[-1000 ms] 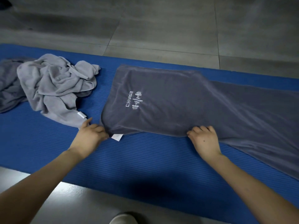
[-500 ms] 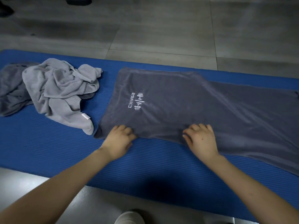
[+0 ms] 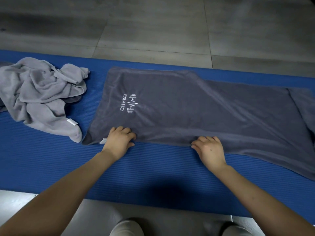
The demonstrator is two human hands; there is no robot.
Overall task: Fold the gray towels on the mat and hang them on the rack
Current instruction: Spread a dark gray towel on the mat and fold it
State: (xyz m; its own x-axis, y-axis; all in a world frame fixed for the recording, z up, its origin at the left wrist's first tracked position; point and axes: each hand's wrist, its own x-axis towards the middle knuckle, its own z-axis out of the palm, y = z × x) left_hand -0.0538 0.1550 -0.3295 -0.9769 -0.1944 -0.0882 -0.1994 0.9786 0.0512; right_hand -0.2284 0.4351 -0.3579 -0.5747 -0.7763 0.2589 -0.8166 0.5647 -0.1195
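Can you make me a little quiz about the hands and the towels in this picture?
1. True or false: the left hand and the right hand both touch the light gray towel.
2. Which hand is nearer the white tag at the corner of the dark gray towel? A) left hand B) right hand
3. Fill in: the light gray towel lies in a ______ heap on the blue mat, not folded.

Key: 1 false, both hands are at the near edge of the dark gray towel; 2 A; 3 crumpled.
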